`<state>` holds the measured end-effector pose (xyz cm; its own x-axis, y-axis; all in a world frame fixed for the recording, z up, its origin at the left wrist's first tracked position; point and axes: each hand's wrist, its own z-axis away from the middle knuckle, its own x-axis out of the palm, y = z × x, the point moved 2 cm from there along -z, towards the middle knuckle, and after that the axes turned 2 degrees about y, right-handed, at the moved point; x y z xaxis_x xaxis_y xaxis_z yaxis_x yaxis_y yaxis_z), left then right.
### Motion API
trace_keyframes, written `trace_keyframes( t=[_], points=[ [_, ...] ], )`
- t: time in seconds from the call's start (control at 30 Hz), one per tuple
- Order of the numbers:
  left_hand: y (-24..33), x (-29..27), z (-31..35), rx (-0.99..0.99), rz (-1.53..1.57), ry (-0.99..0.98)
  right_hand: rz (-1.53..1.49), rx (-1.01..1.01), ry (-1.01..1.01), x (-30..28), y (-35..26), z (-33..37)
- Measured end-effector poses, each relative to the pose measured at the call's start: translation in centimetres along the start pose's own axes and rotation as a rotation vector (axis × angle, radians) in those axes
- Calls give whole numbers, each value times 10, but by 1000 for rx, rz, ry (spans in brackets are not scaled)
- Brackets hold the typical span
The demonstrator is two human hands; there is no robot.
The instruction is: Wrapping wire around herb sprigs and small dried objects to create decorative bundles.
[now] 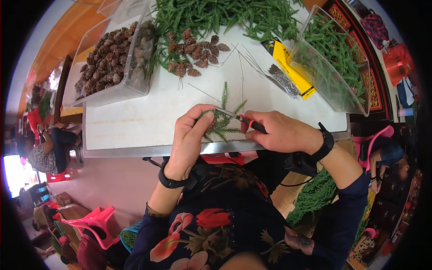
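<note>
My left hand (191,128) pinches a green artificial pine sprig (225,94) near the table's front edge; something brown, perhaps a pine cone, partly shows under the thumb. In my right hand (283,130) are pliers (256,126) with black and red handles, closed in by the fingers. Their narrow metal jaws (223,111) reach across the sprig to my left fingertips. Whether the jaws grip a wire cannot be made out. Farther back on the white tabletop (126,128) lie loose pine cones (198,49) and several thin wires (202,93).
A clear bin of pine cones (105,63) stands at left, a clear bin of green sprigs (333,49) at right. Green sprigs (225,18) pile along the back. A yellow package (292,67) lies beside short silver wires (282,81). Other people sit at both sides beyond the table.
</note>
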<state>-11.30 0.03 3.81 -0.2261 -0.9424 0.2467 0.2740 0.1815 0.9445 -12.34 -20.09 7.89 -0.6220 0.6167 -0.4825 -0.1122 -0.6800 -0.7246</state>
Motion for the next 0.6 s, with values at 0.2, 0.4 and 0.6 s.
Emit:
trace_keyframes(
  t=[0.2,0.4,0.6],
  points=[
    [-3,-1,0,-14,21,-7,109,7,76,3,0,1],
    [-7,-1,0,-21,66,-7,78,22,97,6,-5,4],
    [-9,5,0,-20,107,-5,59,-84,76,6,3,6]
  ],
)
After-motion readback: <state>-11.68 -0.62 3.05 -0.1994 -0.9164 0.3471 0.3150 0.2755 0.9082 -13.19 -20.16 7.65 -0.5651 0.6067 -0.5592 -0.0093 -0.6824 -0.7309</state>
